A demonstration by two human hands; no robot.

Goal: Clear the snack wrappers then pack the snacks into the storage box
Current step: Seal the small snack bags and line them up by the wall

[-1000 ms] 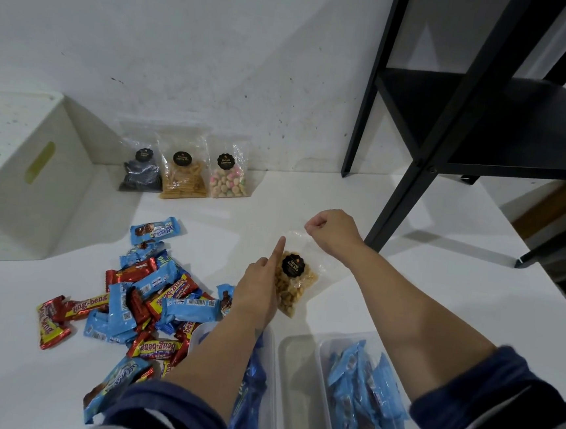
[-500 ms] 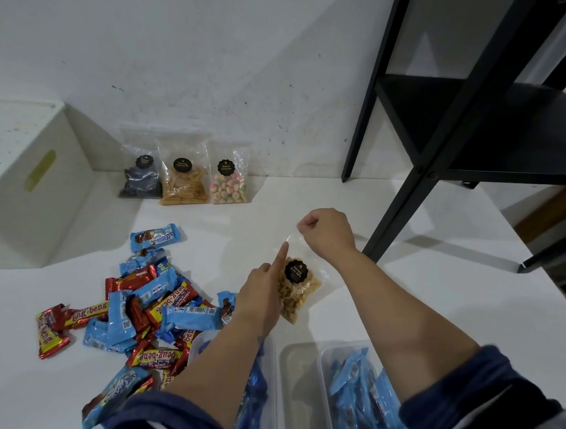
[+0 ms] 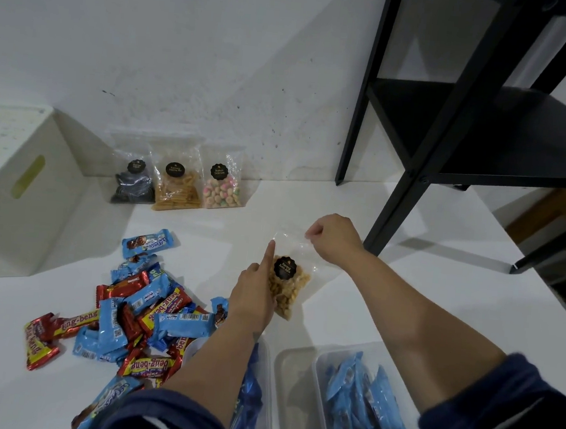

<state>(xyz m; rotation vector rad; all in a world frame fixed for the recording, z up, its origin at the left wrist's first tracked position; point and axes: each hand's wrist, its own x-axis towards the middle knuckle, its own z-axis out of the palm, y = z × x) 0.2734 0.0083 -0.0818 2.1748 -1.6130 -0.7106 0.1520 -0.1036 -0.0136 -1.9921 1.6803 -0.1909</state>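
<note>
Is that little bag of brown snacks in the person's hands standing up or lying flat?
Lying flat on the white table: the snack bag shows its round black label face-up, right hand pinching its clear top edge.
</note>
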